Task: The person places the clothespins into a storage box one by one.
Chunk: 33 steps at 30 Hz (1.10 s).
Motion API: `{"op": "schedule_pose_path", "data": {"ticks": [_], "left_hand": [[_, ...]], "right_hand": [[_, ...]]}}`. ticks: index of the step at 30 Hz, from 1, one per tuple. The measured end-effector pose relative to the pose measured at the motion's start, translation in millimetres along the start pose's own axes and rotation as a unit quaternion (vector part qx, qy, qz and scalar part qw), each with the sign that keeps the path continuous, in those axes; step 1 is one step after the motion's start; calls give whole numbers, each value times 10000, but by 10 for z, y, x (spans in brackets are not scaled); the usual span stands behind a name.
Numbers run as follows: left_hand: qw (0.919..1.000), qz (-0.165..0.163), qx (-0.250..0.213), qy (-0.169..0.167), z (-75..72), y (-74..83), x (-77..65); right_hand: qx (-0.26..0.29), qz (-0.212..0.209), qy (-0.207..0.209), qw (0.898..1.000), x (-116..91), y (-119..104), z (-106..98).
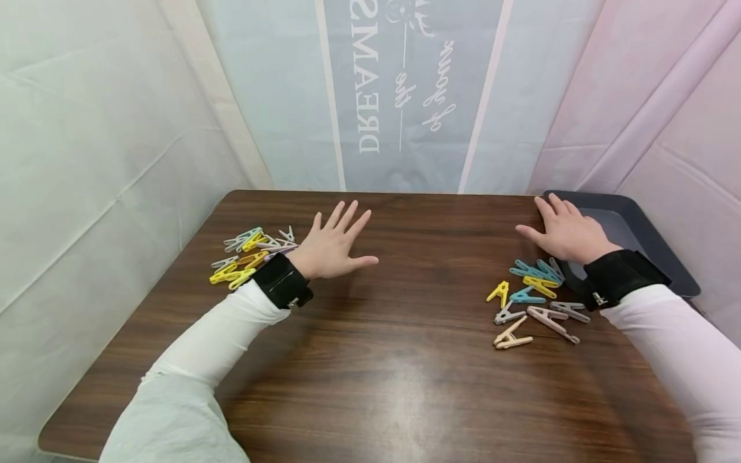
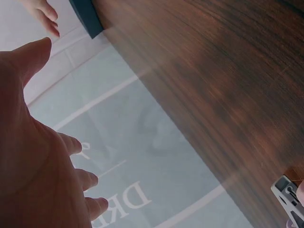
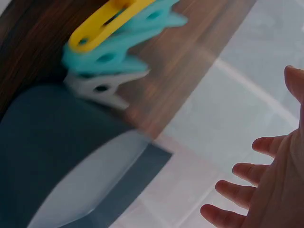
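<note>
My left hand (image 1: 329, 249) is held above the table with fingers spread, and it holds nothing. Just left of its wrist lies a pile of clothespins (image 1: 246, 276) in yellow, orange, grey and lilac, partly hidden by the wrist strap. My right hand (image 1: 568, 233) hovers over the left side of a dark grey tray (image 1: 660, 238), its fingers also straight and holding nothing. Below that hand, a second group of clothespins (image 1: 539, 283) in teal, yellow, grey, pink and beige lies beside the tray. In the right wrist view, a grey clothespin (image 3: 102, 89) lies close against the tray's rim.
The brown wooden table (image 1: 399, 360) has its far edge against a hanging printed cloth (image 1: 417, 96). White fabric walls (image 1: 104, 148) stand at the left and right. The tray sits at the table's far right corner.
</note>
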State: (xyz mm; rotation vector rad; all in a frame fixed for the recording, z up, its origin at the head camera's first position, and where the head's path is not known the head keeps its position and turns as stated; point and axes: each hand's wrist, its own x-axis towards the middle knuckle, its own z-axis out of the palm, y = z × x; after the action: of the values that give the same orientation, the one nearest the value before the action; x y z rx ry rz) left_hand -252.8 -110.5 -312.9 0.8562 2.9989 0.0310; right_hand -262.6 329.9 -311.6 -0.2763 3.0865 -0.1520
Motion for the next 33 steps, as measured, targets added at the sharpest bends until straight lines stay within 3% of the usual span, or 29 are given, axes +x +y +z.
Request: {"op": "schedule_pose_path", "data": {"ticks": [15, 20, 24, 33], "left_hand": [[9999, -34, -86, -71, 91, 44, 294], [9999, 69, -69, -43, 136, 68, 430], [9998, 158, -58, -58, 185, 111, 570], [9993, 334, 89, -137, 214, 347, 849]], "right_hand": [[-280, 940, -270, 9948, 128, 361, 124], [-442, 783, -209, 9957, 161, 456, 127], [-246, 614, -115, 9977, 161, 479, 124], [-132, 522, -187, 9984, 167, 398, 117]]}}
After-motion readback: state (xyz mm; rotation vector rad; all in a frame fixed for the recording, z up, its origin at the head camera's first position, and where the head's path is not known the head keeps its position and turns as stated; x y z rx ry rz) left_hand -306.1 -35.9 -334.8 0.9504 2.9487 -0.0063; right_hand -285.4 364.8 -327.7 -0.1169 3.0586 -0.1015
